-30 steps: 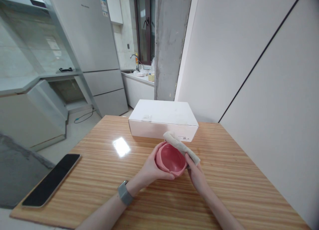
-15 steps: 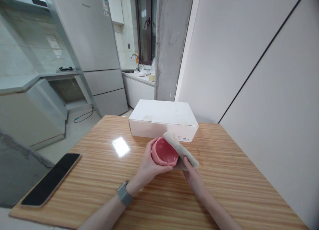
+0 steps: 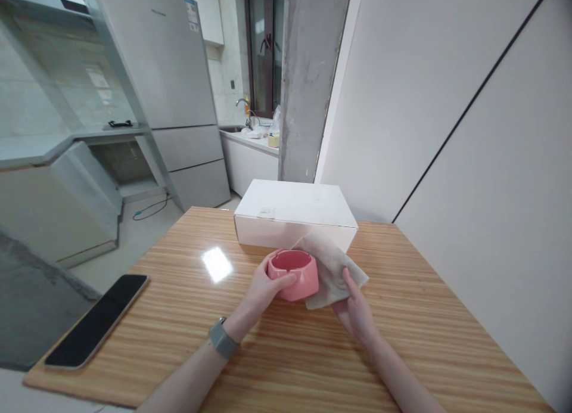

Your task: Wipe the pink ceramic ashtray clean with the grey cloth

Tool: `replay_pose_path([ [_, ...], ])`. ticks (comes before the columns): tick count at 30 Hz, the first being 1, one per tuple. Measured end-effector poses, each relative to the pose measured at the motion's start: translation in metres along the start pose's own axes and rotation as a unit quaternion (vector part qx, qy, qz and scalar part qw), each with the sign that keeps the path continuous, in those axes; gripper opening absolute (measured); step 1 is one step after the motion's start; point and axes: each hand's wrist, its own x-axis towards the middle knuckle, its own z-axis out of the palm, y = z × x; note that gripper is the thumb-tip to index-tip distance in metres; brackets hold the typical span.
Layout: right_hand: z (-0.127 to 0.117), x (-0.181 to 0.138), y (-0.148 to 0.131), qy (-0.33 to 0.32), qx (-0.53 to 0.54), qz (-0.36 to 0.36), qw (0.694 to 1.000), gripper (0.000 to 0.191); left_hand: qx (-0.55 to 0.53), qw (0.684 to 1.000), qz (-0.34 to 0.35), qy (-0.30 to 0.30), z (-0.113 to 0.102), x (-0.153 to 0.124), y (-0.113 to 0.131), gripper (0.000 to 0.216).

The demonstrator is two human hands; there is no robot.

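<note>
More cloth [image 3: 331, 269] now shows, the pink bowl [image 3: 304, 285] less tilted

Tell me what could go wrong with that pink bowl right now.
The pink bowl looks smooth and glossy, and the left grip has it at one side, so it might slip toward the table.

The grey cloth, held by the right grip, hangs loosely right beside the bowl; a fold could snag on the notched rim and tug it.
</note>
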Motion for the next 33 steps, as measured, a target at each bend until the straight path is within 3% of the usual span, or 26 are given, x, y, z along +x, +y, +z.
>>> replay_pose_path([
  [6,-0.004,0.010,0.000,0.058,0.024,-0.033,0.998,0.033,-0.131,0.986,-0.038,-0.091,0.007,-0.008,0.003,0.060],
  [10,-0.003,0.009,0.004,0.024,0.013,-0.024,0.999,0.042,-0.177,0.972,-0.079,-0.131,0.011,-0.013,0.003,0.055],
  [17,0.011,-0.004,0.007,-0.034,-0.013,-0.002,0.999,0.042,-0.192,0.966,-0.112,-0.129,0.013,-0.013,-0.006,0.055],
  [24,0.014,-0.007,0.009,-0.053,-0.029,-0.020,0.998,0.042,-0.164,0.976,-0.077,-0.119,0.017,-0.012,-0.004,0.054],
  [27,0.013,-0.007,0.012,-0.078,-0.042,-0.015,0.996,0.046,-0.155,0.981,-0.074,-0.091,0.018,-0.014,-0.003,0.061],
  [33,0.013,-0.009,0.015,-0.060,-0.026,-0.016,0.998,0.046,-0.143,0.987,-0.066,-0.019,0.019,-0.012,-0.006,0.059],
])
